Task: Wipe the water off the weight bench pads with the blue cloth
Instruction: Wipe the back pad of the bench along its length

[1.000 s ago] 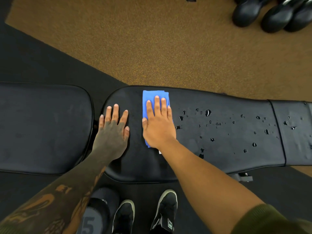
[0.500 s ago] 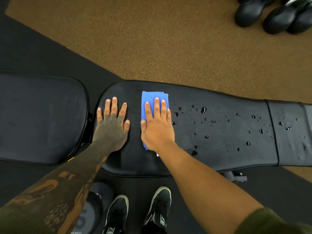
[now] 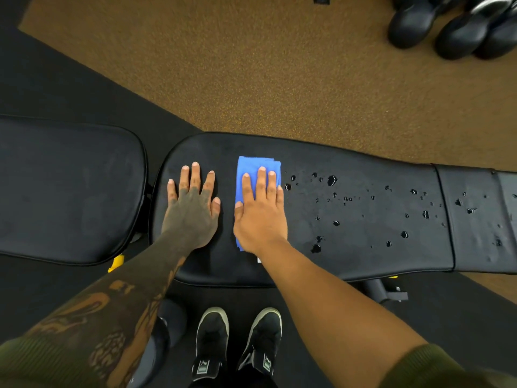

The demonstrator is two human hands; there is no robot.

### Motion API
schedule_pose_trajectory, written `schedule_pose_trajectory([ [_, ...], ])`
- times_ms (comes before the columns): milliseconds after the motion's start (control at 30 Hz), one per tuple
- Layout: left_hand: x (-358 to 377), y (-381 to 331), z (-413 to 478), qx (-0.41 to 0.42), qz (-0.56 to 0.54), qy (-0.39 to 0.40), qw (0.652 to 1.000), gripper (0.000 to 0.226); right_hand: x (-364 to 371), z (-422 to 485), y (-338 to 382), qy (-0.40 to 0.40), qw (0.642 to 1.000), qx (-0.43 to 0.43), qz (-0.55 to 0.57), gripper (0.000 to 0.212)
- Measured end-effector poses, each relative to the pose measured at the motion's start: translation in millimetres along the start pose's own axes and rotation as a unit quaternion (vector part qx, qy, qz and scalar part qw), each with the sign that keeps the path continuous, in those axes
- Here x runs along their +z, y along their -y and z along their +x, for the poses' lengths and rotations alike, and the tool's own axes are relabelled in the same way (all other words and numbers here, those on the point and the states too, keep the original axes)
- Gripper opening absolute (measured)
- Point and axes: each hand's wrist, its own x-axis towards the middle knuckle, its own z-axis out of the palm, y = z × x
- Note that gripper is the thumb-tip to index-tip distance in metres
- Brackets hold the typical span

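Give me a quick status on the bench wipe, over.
Right hand flat on blue cloth, left hand flat on long pad. Water droplets remain right of cloth. Nothing in the way.

Brown speckled floor (image 3: pixel 251 65) w/ black matting (image 3: pixel 70 88), dumbbells (image 3: pixel 453 23) top right.

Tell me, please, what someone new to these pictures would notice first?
The bright blue cloth stands out, pressed flat under the right hand on the long black bench pad. Just right of it, water droplets dot the pad. The tattooed left hand lies flat beside the cloth, apart from it.
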Motion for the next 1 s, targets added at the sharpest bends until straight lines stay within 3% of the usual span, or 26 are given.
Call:
schedule_pose_trajectory([
  [133,-1,-1,4,0.002,0.000,-0.005,1.000,0.062,5,-35,-4,0.010,0.999,-0.030,0.016,0.062],
  [433,1,-3,8,0.022,0.002,-0.004,1.000,0.061,2,-9,-17,-0.015,0.998,0.054,0.000,0.062],
  [700,3,-3,10,0.023,-0.005,-0.009,1.000,0.061,18,-58,-9,-0.012,1.000,-0.027,-0.007,0.062],
  [1000,8,-8,8,0.018,0.009,-0.001,1.000,0.064,10,-35,-12,-0.013,0.999,0.039,-0.005,0.061],
])
